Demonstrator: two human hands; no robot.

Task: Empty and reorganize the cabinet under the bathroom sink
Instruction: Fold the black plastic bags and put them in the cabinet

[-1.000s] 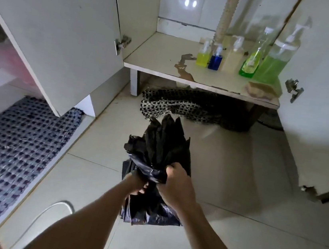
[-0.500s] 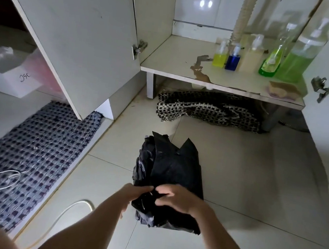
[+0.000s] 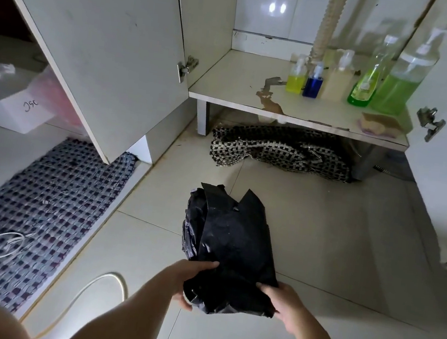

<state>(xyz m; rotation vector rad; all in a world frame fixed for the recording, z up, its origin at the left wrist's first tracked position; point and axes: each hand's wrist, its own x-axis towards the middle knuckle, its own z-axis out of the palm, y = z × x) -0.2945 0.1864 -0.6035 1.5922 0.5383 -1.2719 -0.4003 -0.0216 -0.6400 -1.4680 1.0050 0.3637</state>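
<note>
I hold the folded stack of black plastic bags [image 3: 232,244] on the floor tiles [image 3: 335,241], well clear of the open cabinet doors [image 3: 104,48]. My left hand [image 3: 182,280] and right hand [image 3: 286,305] pinch its near corners, forearms angled inward. Bottles line the cabinet shelf's [image 3: 236,85] back-right corner.

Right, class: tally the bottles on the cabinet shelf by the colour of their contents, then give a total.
Yellow: 1, the small pump bottle
Blue: 1, the small bottle
Pale cream: 1, the pump bottle
Green: 2, the slim bottle and the large pump bottle
Total: 5
</note>
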